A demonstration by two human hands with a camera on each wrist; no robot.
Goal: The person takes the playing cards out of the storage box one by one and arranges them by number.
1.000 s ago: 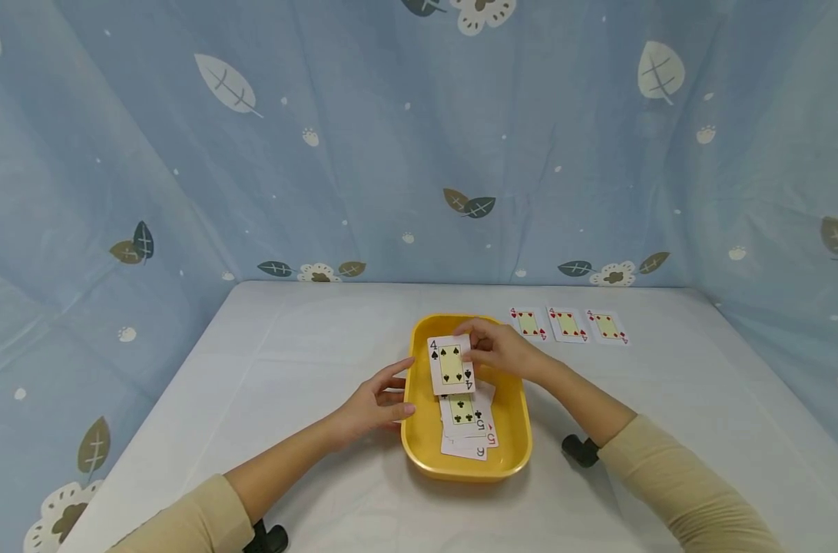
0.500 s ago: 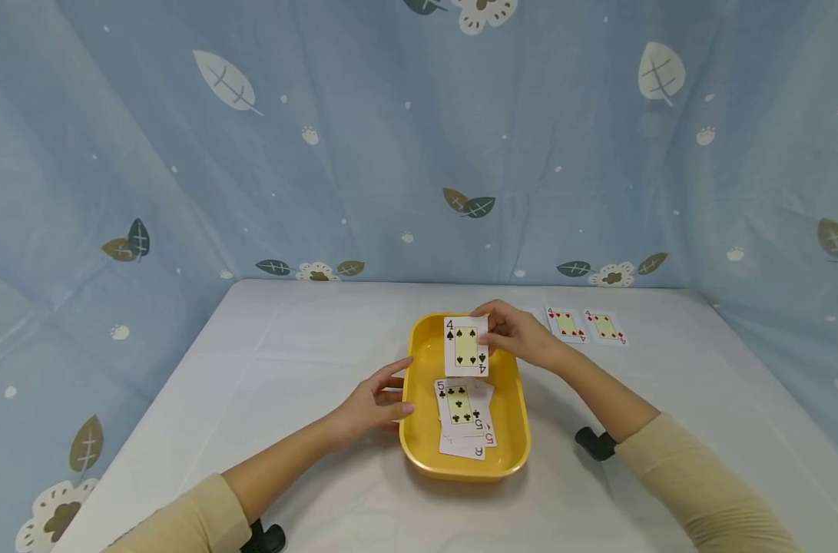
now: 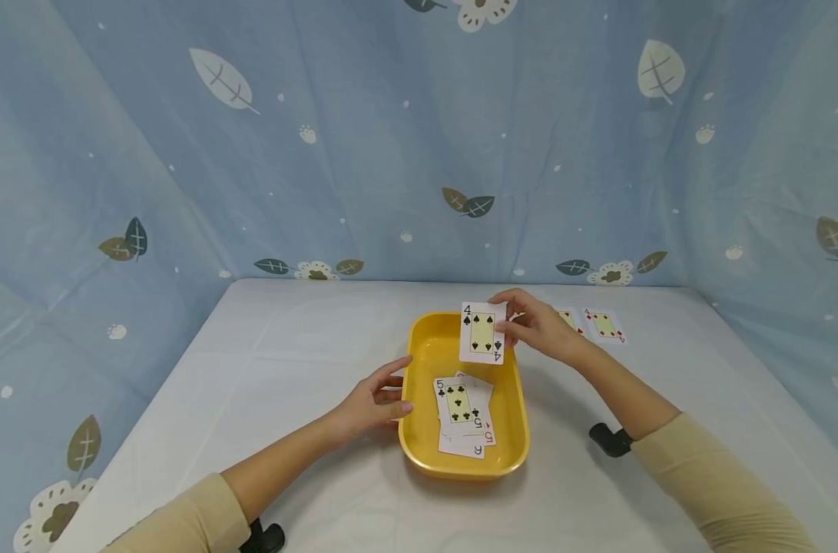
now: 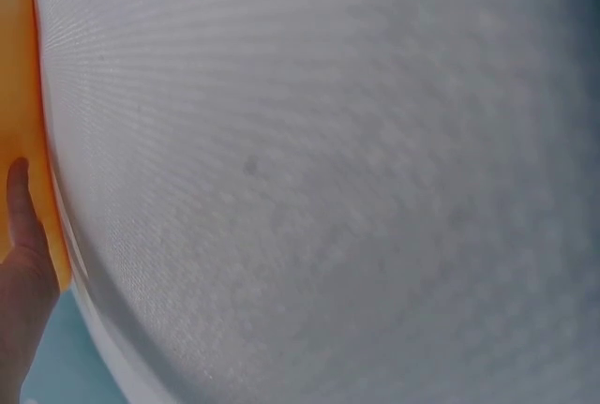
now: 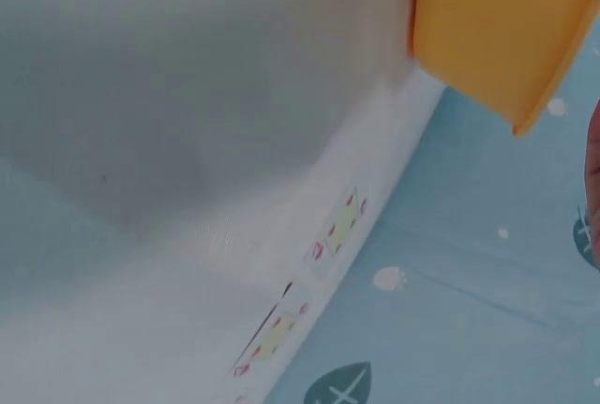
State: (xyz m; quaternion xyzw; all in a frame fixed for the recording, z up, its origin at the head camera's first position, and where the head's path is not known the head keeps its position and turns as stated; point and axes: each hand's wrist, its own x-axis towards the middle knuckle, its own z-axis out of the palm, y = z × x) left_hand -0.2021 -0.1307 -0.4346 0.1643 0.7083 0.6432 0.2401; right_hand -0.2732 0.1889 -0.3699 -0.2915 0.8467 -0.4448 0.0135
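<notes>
Counter (image 3: 308, 338): white, against blue cloth (image 3: 356, 153)
Four-of-spades card (image 3: 481, 332): raised over the yellow tray (image 3: 463, 471), toward the counter's far edge
Right grip (image 3: 538, 326): pinching the card's right side
Left grip (image 3: 365, 404): spread against the tray's left side

Tray (image 3: 428, 349) sits just right of left hand (image 3: 369, 403), five of clubs (image 3: 460, 407) atop a card pile (image 3: 463, 448) inside; right hand (image 3: 539, 329) has got four of spades (image 3: 482, 333) leftward, four of diamonds (image 3: 604, 326) rightward.
</notes>
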